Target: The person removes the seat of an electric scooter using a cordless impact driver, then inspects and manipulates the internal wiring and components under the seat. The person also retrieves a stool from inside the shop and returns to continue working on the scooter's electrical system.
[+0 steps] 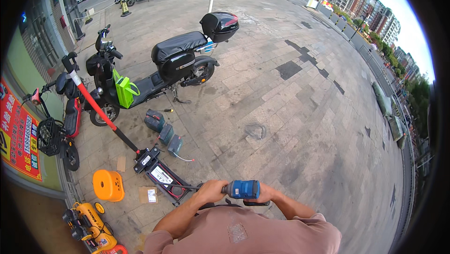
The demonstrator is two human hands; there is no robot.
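A blue and grey power impact tool is held near my body at the bottom centre. My left hand is closed around its front end, where a dark bar runs leftward over the jack. My right hand is closed on its rear handle, partly hidden by the tool. A black floor jack with a red and black upright handle lies on the paving to the left of my hands.
A black scooter with a green bag stands ahead-left; several grey battery blocks lie beside it. An orange stool, a yellow compressor and a second bike are at left. A railing edges the right.
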